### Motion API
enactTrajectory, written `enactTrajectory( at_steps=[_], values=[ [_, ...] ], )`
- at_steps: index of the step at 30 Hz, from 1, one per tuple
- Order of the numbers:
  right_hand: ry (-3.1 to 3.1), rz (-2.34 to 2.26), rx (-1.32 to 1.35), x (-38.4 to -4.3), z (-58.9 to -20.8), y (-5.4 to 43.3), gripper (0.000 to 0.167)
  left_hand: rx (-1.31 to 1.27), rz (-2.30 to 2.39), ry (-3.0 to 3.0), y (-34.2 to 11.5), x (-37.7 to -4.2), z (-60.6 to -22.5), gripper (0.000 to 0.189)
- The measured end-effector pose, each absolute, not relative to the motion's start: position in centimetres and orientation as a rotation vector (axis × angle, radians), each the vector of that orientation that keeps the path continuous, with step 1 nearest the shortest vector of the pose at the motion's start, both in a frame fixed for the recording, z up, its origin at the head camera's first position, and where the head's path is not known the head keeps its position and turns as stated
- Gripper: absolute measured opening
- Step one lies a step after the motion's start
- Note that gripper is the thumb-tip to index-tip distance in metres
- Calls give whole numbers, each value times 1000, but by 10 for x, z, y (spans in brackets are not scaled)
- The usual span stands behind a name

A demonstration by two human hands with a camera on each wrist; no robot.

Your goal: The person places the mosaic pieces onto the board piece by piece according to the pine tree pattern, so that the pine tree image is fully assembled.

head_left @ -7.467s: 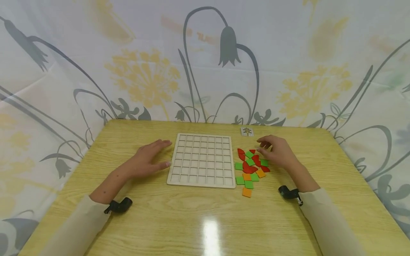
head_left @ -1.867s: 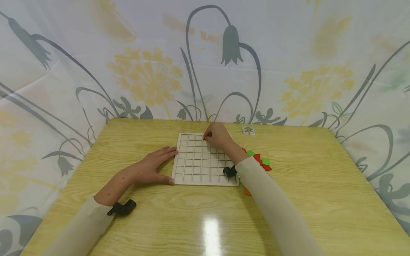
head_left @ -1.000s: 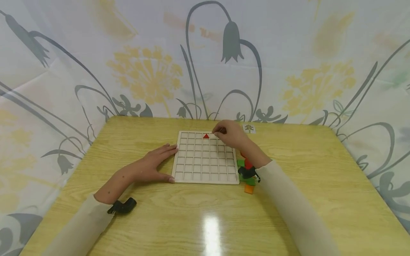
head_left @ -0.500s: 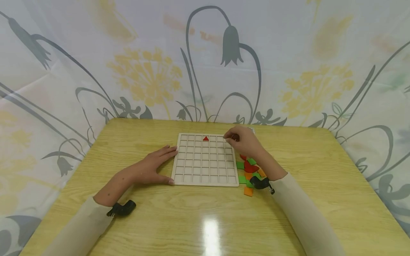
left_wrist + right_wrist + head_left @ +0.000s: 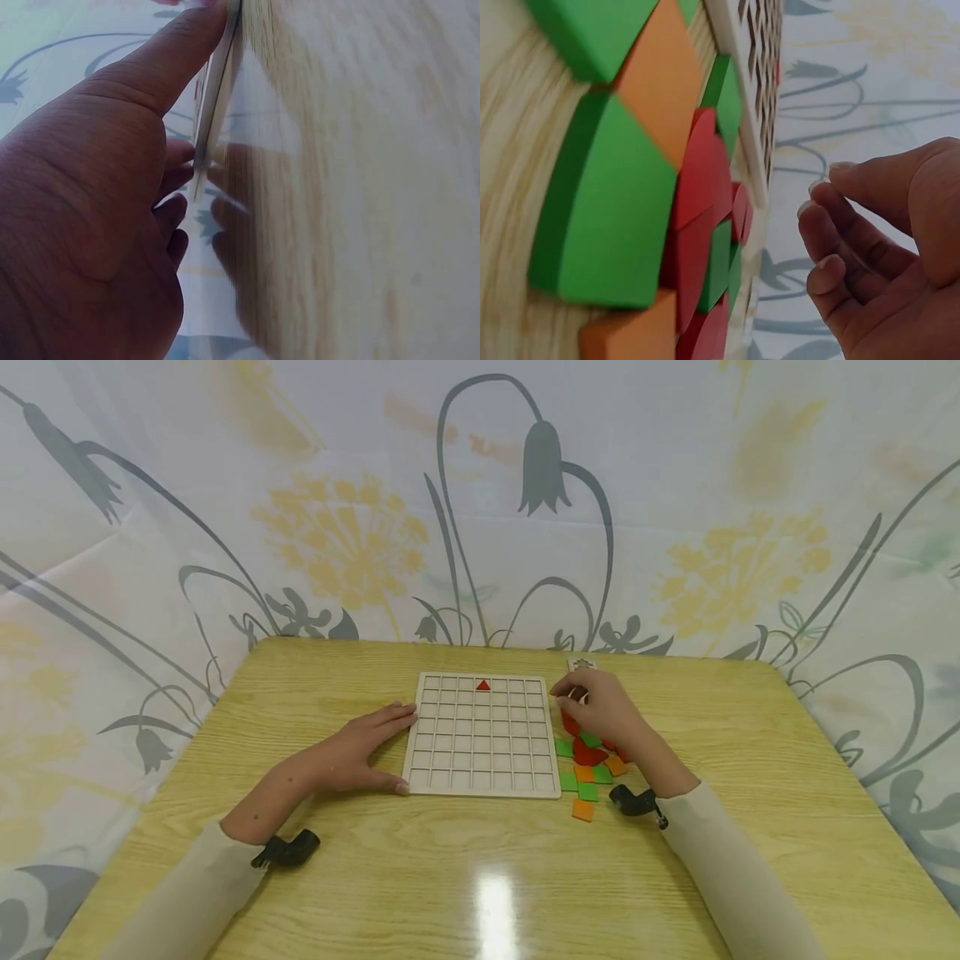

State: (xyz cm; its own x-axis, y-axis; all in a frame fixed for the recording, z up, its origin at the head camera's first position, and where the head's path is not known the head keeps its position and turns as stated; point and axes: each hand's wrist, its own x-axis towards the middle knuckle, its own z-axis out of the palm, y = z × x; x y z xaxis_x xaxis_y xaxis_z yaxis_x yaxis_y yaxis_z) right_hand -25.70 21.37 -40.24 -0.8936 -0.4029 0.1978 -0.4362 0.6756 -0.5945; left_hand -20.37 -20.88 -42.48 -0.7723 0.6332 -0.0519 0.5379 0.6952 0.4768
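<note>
A pale wooden grid board (image 5: 483, 737) lies on the table, with a red triangle (image 5: 483, 686) in the middle of its far row. My left hand (image 5: 352, 750) rests along the board's left side, thumb and fingertips at the edge. The left wrist view shows that thumb (image 5: 165, 60) extended against the board's thin edge (image 5: 216, 90). Just beyond the right edge of the board, my right hand (image 5: 603, 706) hovers above the far end of a group of coloured pieces. Its fingers (image 5: 829, 232) are loosely bent with nothing between them and the thumb.
Beside the board lie green squares (image 5: 588, 792), orange squares (image 5: 582, 810) and red curved pieces (image 5: 588, 753), several of them touching. A small patterned card (image 5: 581, 663) sits behind the right hand, partly covered. A patterned cloth (image 5: 480, 527) hangs past the table's far edge.
The right hand pressed a red piece into the far row, let it go and moved right, off the board to the pieces. The left hand came to the board's edge and stayed.
</note>
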Motion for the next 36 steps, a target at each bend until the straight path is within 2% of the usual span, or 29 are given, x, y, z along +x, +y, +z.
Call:
enactTrajectory(
  at_steps=[10,36],
  values=[
    [-2906,959,662,-262,-414,233,13,976,653,2700,-208,-204,-425,109],
    [-2937,872,739,-269,-425,234,12,996,680,2677,-209,-205,-425,107]
  ],
)
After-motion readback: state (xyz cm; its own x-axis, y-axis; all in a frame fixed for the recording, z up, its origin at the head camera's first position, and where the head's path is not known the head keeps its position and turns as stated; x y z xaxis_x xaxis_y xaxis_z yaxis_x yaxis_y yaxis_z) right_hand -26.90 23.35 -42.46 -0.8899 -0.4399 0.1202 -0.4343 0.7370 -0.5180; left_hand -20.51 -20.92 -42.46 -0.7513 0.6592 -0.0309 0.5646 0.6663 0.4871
